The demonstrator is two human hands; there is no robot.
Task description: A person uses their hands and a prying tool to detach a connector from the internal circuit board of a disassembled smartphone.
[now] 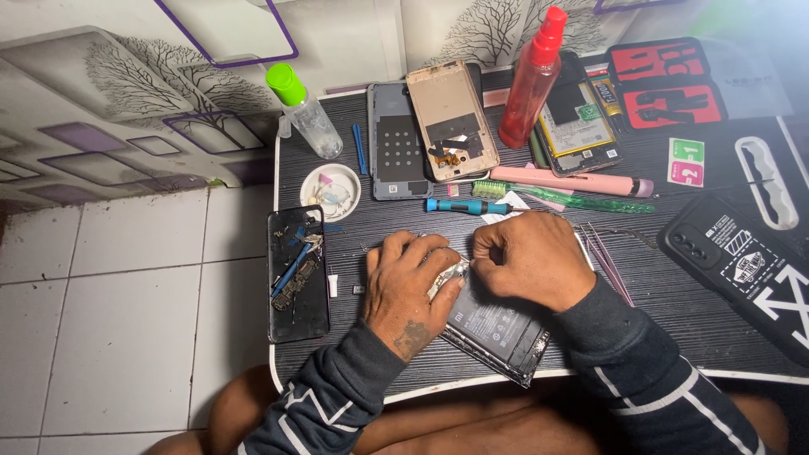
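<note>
While your left hand [410, 286] pins the dark phone battery [497, 330] at the table's [674, 295] near edge | right hand [524, 257] pinches its silvery wrap [447, 276], hands touching | peel slowly, keep it flat, don't bend it.

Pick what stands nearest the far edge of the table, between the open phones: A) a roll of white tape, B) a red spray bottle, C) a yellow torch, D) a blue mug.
B: a red spray bottle stands upright at the back of the table, between a gold phone frame and an opened phone.
</note>
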